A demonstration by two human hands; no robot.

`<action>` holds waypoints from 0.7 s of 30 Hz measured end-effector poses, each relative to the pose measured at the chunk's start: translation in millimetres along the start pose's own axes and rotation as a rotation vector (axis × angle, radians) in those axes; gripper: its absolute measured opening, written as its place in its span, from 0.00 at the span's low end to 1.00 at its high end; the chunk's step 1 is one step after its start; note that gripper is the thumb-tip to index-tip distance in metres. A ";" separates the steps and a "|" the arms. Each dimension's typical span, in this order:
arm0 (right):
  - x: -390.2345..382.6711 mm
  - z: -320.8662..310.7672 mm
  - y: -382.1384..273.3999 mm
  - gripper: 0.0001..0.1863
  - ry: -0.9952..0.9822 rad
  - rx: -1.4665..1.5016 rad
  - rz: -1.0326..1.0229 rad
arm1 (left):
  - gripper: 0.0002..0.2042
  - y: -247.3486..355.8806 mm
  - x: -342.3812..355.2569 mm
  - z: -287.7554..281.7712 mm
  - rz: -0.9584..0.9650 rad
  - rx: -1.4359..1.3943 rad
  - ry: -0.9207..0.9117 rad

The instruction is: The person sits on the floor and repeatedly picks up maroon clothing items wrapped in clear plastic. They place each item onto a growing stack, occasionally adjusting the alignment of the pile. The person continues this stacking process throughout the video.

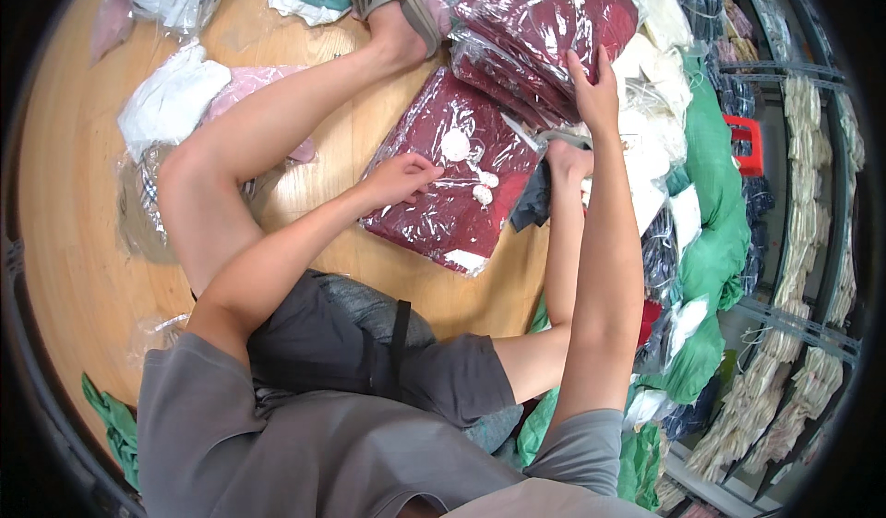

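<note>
My left hand (404, 178) rests on a maroon bagged garment (461, 222) lying on the wood surface, its fingers loosely bent and apart. That package has white round decorations (456, 145) showing through glossy plastic. Up and to the right, my right hand (592, 89) grips the edge of the top package in a stack of similar maroon bagged garments (526, 29); the stack also carries white round shapes on top. The lower package lies just below and left of the stack, partly against it.
My bent legs and sandalled feet frame the wood surface (83, 241). White and pink bagged items (171, 102) lie left and above. Piled white items (660, 93) and green bundles (715, 204) line the right, beside a red plastic item (752, 146) and metal shelves (789, 310) holding beige stacks.
</note>
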State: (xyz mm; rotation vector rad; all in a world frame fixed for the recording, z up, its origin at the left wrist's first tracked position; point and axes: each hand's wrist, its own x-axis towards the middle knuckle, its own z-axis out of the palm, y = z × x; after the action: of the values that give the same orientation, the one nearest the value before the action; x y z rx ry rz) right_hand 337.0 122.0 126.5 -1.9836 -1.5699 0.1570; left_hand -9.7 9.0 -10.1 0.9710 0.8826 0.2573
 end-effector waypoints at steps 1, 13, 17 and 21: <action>-0.2 3.5 -1.0 0.51 -0.006 -0.019 -0.021 | 0.25 -1.4 2.1 0.2 0.010 0.009 -0.008; -237.6 -5.8 36.6 0.21 -0.082 0.139 0.249 | 0.17 3.0 -8.1 -5.9 0.226 0.490 0.171; -351.8 39.7 82.5 0.18 -0.372 0.208 0.619 | 0.20 -0.5 -8.6 -19.7 0.536 0.791 0.517; -318.9 39.2 83.1 0.18 -0.462 0.310 0.580 | 0.34 -3.6 3.5 -28.8 0.342 0.665 0.523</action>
State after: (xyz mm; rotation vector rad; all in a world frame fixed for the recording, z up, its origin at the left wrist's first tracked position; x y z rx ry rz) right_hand 296.3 -166.3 -32.8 -2.1797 -1.0721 1.0845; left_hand -29.7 26.5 -22.3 1.7248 1.3169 0.5453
